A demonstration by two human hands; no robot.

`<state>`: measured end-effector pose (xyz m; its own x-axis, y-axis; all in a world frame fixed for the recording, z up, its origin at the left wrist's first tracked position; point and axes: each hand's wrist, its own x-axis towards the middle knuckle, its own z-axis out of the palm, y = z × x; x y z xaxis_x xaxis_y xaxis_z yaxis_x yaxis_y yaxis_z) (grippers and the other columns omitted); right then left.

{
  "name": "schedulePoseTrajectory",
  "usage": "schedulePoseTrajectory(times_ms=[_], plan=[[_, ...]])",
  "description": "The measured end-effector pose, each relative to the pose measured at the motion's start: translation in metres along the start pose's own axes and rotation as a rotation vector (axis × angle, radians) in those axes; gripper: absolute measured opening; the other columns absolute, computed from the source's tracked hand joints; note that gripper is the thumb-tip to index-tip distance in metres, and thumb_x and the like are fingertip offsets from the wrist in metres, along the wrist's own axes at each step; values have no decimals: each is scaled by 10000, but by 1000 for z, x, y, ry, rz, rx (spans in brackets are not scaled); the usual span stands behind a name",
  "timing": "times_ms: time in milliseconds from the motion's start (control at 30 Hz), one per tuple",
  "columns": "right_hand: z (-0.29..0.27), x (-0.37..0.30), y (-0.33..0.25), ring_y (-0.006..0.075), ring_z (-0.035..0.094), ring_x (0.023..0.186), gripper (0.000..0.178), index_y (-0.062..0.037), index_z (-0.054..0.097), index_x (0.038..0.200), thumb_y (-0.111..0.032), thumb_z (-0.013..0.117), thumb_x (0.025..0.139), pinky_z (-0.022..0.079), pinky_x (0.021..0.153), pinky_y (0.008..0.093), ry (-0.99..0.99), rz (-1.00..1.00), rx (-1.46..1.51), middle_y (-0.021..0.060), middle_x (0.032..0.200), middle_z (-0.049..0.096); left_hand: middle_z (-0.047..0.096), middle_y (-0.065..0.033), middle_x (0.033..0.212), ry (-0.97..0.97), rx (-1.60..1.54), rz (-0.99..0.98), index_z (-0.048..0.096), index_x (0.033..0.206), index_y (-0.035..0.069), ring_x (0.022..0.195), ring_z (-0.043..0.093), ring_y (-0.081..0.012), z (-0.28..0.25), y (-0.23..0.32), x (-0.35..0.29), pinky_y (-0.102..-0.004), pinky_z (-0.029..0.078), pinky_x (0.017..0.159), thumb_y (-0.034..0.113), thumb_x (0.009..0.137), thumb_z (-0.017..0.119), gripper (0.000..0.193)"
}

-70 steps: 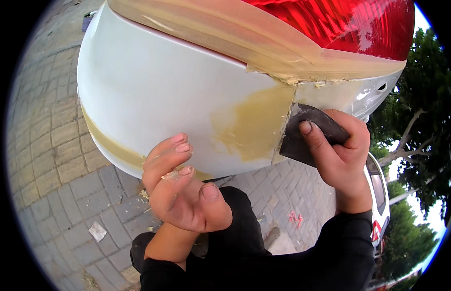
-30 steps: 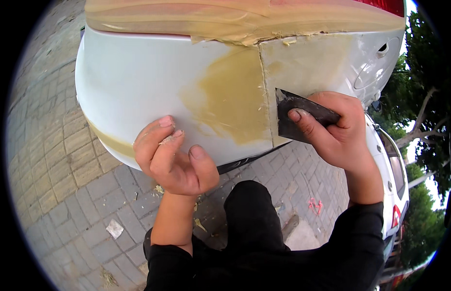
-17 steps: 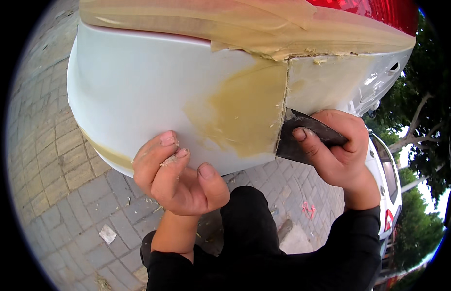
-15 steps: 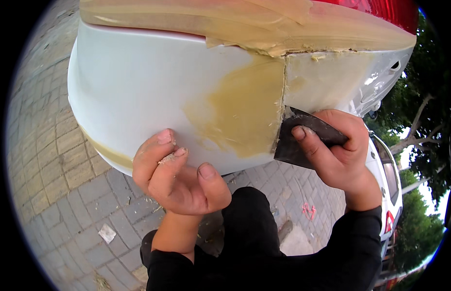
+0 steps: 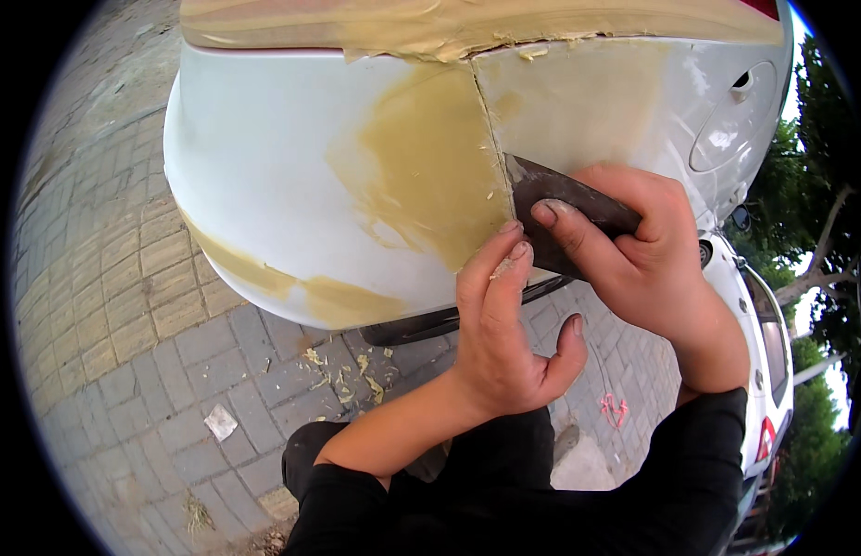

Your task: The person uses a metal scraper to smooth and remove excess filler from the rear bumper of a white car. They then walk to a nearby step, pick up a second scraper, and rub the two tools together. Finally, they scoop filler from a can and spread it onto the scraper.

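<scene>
Head view: my right hand (image 5: pixel 625 250) pinches a flat black scraper (image 5: pixel 565 188) by the thin dark seam (image 5: pixel 490 125) in the white car body (image 5: pixel 254 157), thumb (image 5: pixel 577 232) on top, maybe to steady it. My loose, empty left hand (image 5: pixel 504 338) is near.

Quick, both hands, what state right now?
Left hand: open, fingers loosely curved, holding nothing visible; fingertips beside the scraper, contact unclear.
Right hand: closed, holding the scraper, thumb across its face.
</scene>
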<state>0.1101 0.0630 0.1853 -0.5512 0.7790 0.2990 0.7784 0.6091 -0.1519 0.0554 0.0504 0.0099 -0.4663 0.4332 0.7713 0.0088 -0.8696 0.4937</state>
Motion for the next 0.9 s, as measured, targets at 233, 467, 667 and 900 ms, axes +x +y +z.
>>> schedulePoseTrajectory(times_ms=[233, 467, 667, 900], plan=[[1, -2, 0, 149, 576, 573, 76, 31, 690, 864, -21, 746, 868, 434, 536, 267, 37, -9, -5, 89, 674, 628, 450, -222, 1274, -60, -127, -182, 360, 1397, -90, 1035, 564, -288, -11, -1, -13, -365, 503, 842, -19, 762, 646, 701], [-4, 3, 3, 198, 565, 538, 80, 17, 687, 848, -41, 739, 866, 423, 509, 296, 16, -125, -69, 109, 649, 594, 466, -218, 1280, -17, -213, -178, 358, 1388, -75, 1026, 560, -258, -7, -8, -21, -354, 478, 863, -19, 793, 608, 648], [-1, -1, 9, 46, 501, 627, 153, 59, 670, 883, -80, 705, 934, 446, 543, 257, -54, 75, 162, 57, 650, 631, 474, -191, 1342, 188, -244, -219, 329, 1407, -61, 1085, 520, -225, 17, -4, -23, -350, 417, 929, 52, 858, 593, 620], [2, -5, 10, 71, 530, 605, 177, 70, 680, 918, -102, 720, 917, 462, 540, 270, -3, 7, 138, 91, 665, 657, 425, -151, 1369, 232, -116, -275, 341, 1407, -39, 1188, 427, -220, 43, 10, -43, -360, 334, 1000, 65, 898, 625, 592]])
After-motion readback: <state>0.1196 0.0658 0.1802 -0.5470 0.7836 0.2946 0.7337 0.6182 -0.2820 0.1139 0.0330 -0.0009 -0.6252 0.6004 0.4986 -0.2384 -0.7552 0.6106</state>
